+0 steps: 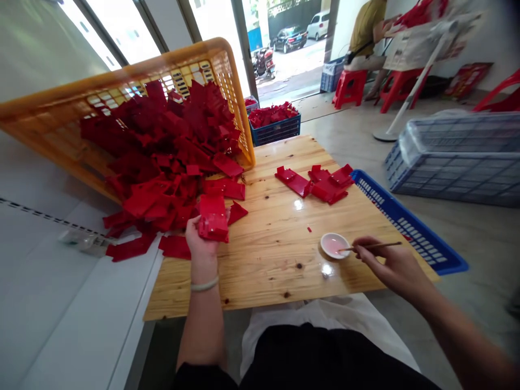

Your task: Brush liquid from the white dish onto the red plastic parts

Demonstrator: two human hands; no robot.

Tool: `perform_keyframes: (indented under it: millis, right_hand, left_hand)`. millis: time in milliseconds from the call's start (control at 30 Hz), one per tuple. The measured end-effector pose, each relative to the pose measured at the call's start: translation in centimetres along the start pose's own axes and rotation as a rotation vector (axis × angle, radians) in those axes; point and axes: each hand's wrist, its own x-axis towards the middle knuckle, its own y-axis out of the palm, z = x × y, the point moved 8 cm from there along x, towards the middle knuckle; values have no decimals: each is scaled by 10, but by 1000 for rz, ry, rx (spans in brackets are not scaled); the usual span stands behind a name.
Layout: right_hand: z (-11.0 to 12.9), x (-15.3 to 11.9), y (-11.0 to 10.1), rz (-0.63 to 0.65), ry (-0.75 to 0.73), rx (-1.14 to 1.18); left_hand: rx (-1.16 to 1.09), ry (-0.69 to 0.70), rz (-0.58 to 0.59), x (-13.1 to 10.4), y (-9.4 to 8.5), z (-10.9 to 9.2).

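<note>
Head view: the left hand has its fingers closed on 1 red piece beside the orange crate, likely tipped to spill pieces within reach, while the right hand pinches a thin stick angled into the white dish.

We saw flat, plain red rectangular pieces and an orange plastic crate patterned with slots. Our pale yellow wooden tabletop showed brown grain and dark knots; our small round white dish held pink liquid.
</note>
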Motion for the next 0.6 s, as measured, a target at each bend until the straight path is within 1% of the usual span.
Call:
perform_keyframes:
  millis: [33,67,100,167,233,300,333,400,500,567,600]
  right_hand:
    - [4,0,-1,40,-18,-6]
    - [8,0,-2,83,-41,-13]
    - [12,0,-2,124,-66,-21]
    - [17,1,-5,179,-110,-31]
    - [17,3,-7,200,-126,-32]
    - [14,5,-7,211,-120,-25]
    - [13,6,-9,193,-115,-10]
    - [10,7,-14,108,-84,51]
    - [8,1,-28,-122,60,196]
    - [18,-9,-33,-266,155,286]
    - [28,-14,-34,-325,165,328]
  left_hand:
    - [-157,-81,53,-11,10,11]
    - [-268,-169,94,-23,21,23]
    - [-320,-256,123,-34,31,36]
    - [-361,-414,166,-56,50,59]
    - [-386,-531,200,-75,64,78]
    - [-411,-601,239,-89,75,89]
    - [-423,-622,263,-95,79,93]
    - [-444,-640,323,-107,87,96]
    - [-460,-626,440,-126,99,93]
    - [-441,-602,512,-140,107,89]
    - [-425,-588,541,-147,110,87]
